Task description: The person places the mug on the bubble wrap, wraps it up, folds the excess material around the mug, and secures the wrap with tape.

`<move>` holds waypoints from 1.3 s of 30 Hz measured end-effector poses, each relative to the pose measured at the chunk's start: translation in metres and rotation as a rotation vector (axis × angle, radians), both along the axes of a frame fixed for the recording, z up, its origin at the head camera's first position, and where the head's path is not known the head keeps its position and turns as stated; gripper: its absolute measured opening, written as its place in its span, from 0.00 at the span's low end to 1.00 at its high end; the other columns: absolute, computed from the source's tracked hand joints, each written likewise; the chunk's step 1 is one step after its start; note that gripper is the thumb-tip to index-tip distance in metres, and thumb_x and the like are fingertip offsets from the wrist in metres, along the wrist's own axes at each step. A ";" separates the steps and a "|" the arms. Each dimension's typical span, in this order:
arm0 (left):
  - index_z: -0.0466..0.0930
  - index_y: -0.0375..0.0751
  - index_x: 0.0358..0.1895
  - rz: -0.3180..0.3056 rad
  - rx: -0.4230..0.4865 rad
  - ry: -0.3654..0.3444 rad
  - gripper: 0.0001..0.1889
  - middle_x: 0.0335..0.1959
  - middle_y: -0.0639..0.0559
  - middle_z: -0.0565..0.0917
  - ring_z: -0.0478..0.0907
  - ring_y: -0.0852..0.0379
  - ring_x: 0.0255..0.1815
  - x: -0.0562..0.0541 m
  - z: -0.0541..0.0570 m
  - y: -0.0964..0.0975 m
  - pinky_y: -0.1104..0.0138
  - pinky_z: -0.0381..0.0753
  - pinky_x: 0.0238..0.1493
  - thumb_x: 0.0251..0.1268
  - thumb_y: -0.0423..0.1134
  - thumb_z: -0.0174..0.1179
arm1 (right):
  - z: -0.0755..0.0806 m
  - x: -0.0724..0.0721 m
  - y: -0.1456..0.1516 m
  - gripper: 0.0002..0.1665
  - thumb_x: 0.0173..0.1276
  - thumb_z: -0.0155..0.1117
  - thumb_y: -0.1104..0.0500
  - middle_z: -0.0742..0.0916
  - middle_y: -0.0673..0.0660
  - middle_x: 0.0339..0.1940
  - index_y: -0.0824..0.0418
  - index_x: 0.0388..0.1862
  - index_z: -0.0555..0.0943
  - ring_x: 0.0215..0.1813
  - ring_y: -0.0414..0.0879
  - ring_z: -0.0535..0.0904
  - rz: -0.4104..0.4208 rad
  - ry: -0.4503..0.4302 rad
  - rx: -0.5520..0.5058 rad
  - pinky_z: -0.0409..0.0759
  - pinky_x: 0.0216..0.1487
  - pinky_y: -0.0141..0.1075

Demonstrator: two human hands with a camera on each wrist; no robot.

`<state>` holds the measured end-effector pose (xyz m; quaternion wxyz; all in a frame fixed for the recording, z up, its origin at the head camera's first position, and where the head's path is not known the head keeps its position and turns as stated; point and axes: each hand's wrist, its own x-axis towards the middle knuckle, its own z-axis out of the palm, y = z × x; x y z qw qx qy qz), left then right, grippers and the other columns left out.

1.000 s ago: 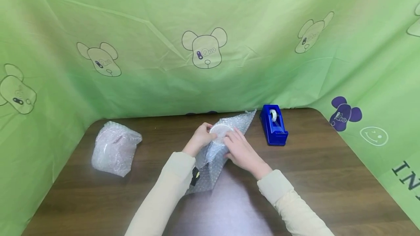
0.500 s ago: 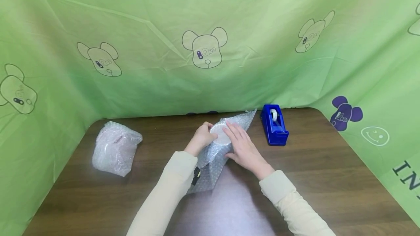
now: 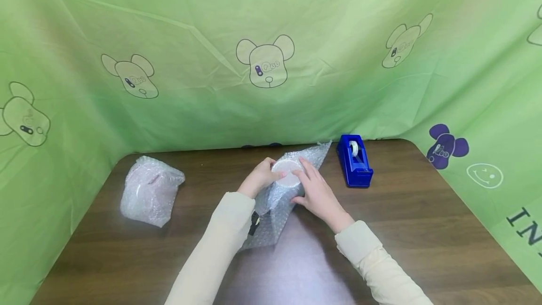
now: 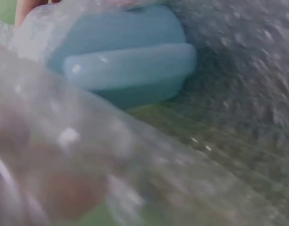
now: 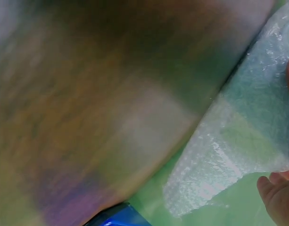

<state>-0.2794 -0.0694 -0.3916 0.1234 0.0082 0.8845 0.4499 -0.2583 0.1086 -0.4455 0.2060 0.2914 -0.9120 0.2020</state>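
A green cloth (image 3: 211, 13) printed with cartoon heads hangs behind and around the dark wood worktop (image 3: 402, 229). The left sleeve (image 3: 211, 248) and right sleeve (image 3: 381, 262) reach in over the near edge, the left one covering some of the bubble wrap (image 3: 277, 215), which slants across the middle. A wrapped bundle (image 3: 150, 192) sits well apart on the left; a blue tape dispenser (image 3: 354, 164) stands on the right, just beside the wrap's far corner.

The right hand (image 3: 316, 192) is spread, fingertips touching the edge of a pale round object (image 3: 290, 180), thumb apart at the wrap. The left hand (image 3: 257, 178) grips that object from the other side, thumb across its top. The object is in mid-worktop amid the wrap; in the left wrist view a light blue body with a raised bar (image 4: 130, 66) shows among the plastic. The tape roll (image 3: 354, 148) is in the dispenser.

Compared with half a second ago, the right fingers have spread further apart, while bundle and dispenser stay put.
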 end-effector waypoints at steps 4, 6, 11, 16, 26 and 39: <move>0.63 0.28 0.65 -0.035 0.007 -0.023 0.28 0.63 0.34 0.73 0.71 0.41 0.63 -0.004 0.002 0.005 0.51 0.70 0.66 0.62 0.33 0.56 | 0.002 0.001 -0.002 0.36 0.37 0.82 0.55 0.69 0.70 0.69 0.64 0.45 0.77 0.69 0.65 0.67 -0.007 0.027 -0.013 0.72 0.65 0.52; 0.63 0.29 0.66 -0.039 0.020 -0.035 0.29 0.62 0.35 0.74 0.72 0.41 0.62 -0.005 0.001 0.006 0.51 0.71 0.65 0.60 0.31 0.54 | 0.004 0.002 -0.002 0.34 0.37 0.82 0.56 0.69 0.70 0.69 0.63 0.43 0.77 0.68 0.65 0.68 -0.011 0.021 -0.016 0.74 0.62 0.52; 0.64 0.31 0.65 -0.024 0.030 -0.004 0.29 0.59 0.35 0.76 0.74 0.41 0.58 -0.002 -0.001 0.009 0.51 0.74 0.61 0.58 0.30 0.52 | 0.006 0.002 -0.002 0.32 0.37 0.82 0.56 0.70 0.69 0.69 0.63 0.42 0.78 0.67 0.64 0.69 -0.019 0.001 -0.006 0.76 0.60 0.51; 0.62 0.31 0.66 0.006 0.023 0.000 0.30 0.62 0.33 0.74 0.72 0.39 0.62 0.000 0.000 0.012 0.49 0.70 0.65 0.62 0.35 0.59 | 0.006 0.002 -0.002 0.31 0.37 0.82 0.56 0.70 0.69 0.69 0.62 0.40 0.77 0.67 0.64 0.69 -0.026 -0.012 -0.006 0.79 0.55 0.51; 0.63 0.29 0.65 0.093 0.165 -0.109 0.35 0.60 0.34 0.74 0.72 0.40 0.60 -0.004 -0.007 0.009 0.51 0.71 0.64 0.51 0.29 0.63 | 0.005 0.001 -0.004 0.31 0.38 0.82 0.57 0.70 0.70 0.68 0.63 0.41 0.77 0.65 0.67 0.70 -0.013 -0.038 -0.011 0.77 0.57 0.54; 0.72 0.34 0.60 0.130 0.007 0.000 0.30 0.54 0.37 0.80 0.76 0.43 0.51 -0.004 -0.008 0.014 0.55 0.77 0.54 0.45 0.26 0.54 | 0.002 -0.003 0.012 0.41 0.57 0.69 0.58 0.55 0.67 0.77 0.61 0.69 0.66 0.76 0.68 0.49 0.205 -0.382 -0.315 0.53 0.68 0.69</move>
